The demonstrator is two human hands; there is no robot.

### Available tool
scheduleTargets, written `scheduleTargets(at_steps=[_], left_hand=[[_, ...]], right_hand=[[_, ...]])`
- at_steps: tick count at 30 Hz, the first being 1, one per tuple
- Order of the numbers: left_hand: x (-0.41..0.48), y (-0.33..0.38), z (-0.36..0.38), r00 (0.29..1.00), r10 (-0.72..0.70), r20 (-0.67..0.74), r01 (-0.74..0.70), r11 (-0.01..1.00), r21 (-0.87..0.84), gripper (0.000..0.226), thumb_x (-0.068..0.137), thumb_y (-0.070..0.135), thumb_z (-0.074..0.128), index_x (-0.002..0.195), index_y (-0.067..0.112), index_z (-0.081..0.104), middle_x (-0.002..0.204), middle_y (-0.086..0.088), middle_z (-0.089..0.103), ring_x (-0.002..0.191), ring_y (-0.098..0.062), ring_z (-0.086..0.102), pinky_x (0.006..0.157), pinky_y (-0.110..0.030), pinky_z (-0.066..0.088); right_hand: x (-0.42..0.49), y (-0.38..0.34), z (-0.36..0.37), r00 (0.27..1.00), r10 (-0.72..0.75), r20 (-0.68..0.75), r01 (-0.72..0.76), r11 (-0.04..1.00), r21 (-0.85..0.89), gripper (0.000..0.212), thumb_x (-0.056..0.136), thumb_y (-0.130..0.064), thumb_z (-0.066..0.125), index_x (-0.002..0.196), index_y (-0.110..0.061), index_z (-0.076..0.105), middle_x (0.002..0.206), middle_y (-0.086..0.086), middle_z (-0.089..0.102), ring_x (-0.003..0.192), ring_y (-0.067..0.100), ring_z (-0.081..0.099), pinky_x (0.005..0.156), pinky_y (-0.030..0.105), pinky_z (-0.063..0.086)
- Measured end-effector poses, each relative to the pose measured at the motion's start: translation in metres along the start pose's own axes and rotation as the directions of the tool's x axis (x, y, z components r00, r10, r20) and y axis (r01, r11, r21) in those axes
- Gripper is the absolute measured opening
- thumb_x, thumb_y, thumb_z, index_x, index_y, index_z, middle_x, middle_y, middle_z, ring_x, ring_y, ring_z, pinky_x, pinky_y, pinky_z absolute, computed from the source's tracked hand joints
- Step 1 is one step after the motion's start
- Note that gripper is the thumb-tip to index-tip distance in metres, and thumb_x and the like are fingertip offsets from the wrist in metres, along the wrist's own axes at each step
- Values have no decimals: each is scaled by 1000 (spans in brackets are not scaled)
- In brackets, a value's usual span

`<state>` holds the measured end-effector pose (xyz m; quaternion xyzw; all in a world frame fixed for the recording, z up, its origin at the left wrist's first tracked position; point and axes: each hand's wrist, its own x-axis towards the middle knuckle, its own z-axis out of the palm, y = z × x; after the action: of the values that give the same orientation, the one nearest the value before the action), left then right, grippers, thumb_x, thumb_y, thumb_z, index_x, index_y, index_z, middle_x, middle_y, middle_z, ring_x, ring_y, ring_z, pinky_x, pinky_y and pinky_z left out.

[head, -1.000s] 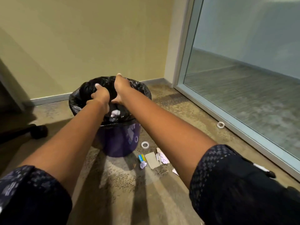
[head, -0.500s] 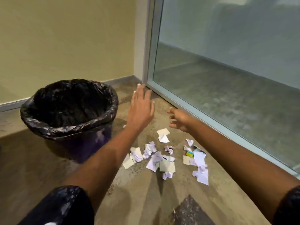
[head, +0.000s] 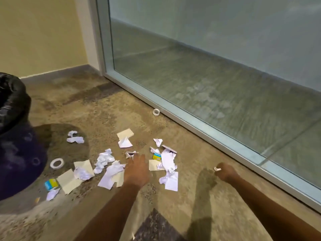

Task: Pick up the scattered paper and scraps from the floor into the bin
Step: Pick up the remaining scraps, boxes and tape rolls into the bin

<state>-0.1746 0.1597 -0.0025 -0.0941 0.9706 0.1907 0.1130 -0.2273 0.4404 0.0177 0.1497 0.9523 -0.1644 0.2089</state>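
Note:
Several white and beige paper scraps lie scattered on the speckled floor in the middle of the head view. The purple bin with a black liner stands at the left edge, partly cut off. My left hand hovers palm down with fingers spread over the pile, next to a crumpled white scrap. To the right, my right hand is closed on a small white paper scrap near the floor, apart from the main pile.
A glass wall with a metal bottom rail runs along the right. Two tape rolls lie on the floor, one by the bin and one beside the rail. Small blue and yellow boxes sit among the scraps.
Both hands left the bin and swung right and down to the floor. The view followed them to the scrap pile. My right hand has closed on a small scrap.

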Motion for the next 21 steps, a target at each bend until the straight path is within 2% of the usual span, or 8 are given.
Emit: scheduleTargets(at_steps=[4, 7, 9, 11, 14, 17, 19, 21], left_hand=[[10, 11, 32, 994, -9, 106, 6, 999, 34, 81, 83, 42, 60, 148, 15, 20, 156, -11, 19, 143, -25, 25, 115, -33, 28], [21, 13, 44, 994, -10, 113, -1, 995, 98, 80, 86, 40, 59, 151, 18, 17, 159, -12, 15, 145, -26, 22, 116, -32, 27], [31, 13, 47, 992, -20, 126, 8, 995, 95, 79, 87, 39, 59, 152, 20, 16, 159, -12, 14, 146, -27, 21, 116, -33, 28], [43, 12, 49, 991, -17, 136, 3, 995, 103, 81, 86, 41, 59, 151, 20, 15, 158, -12, 17, 145, -27, 23, 115, -34, 29], [59, 11, 51, 991, -2, 134, -16, 991, 133, 85, 85, 41, 61, 151, 21, 11, 158, -10, 15, 147, -28, 17, 118, -36, 23], [76, 12, 50, 992, 50, 120, -73, 979, 192, 89, 85, 37, 63, 152, 20, 7, 160, -10, 9, 148, -30, 12, 119, -39, 18], [88, 12, 46, 985, 129, 118, -156, 955, 254, 91, 85, 38, 63, 152, 17, 6, 160, -12, 5, 148, -30, 9, 120, -39, 16], [102, 12, 44, 962, 222, 158, -262, 914, 311, 96, 84, 43, 64, 153, 15, 2, 161, -14, 0, 149, -30, 4, 120, -41, 11]], right_hand=[[28, 32, 18, 999, 21, -29, -20, 999, 48, 45, 86, -18, 59, 127, -3, 48, 131, 22, 52, 117, 34, 53, 90, 32, 44], [55, 42, 25, 1000, -9, -29, 10, 999, 46, 69, 85, -27, 62, 143, -12, 28, 150, 20, 28, 140, 35, 26, 108, 41, 32], [72, 43, 28, 999, -36, 0, 36, 999, 23, 73, 88, -34, 57, 147, -17, 16, 155, 16, 18, 145, 33, 11, 113, 43, 24], [85, 39, 35, 998, -55, -3, 55, 998, -21, 65, 91, -35, 52, 146, -22, 20, 151, 18, 27, 141, 33, 23, 110, 38, 28], [93, 25, 51, 991, -78, -106, 76, 997, -24, 39, 91, -21, 52, 129, -19, 50, 129, 19, 49, 120, 35, 48, 99, 34, 38], [96, 1, 65, 963, -225, -150, 243, 964, 110, 19, 81, 1, 57, 89, -12, 68, 101, 17, 66, 96, 30, 61, 78, 26, 45], [94, -24, 66, 932, -314, -182, 352, 904, 241, 29, 76, 8, 57, 63, -18, 61, 78, 10, 67, 79, 23, 63, 60, 13, 41], [95, -54, 65, 907, -347, -236, 411, 851, 326, 26, 78, 8, 56, 59, -11, 56, 74, 14, 66, 77, 25, 62, 58, 21, 40]])
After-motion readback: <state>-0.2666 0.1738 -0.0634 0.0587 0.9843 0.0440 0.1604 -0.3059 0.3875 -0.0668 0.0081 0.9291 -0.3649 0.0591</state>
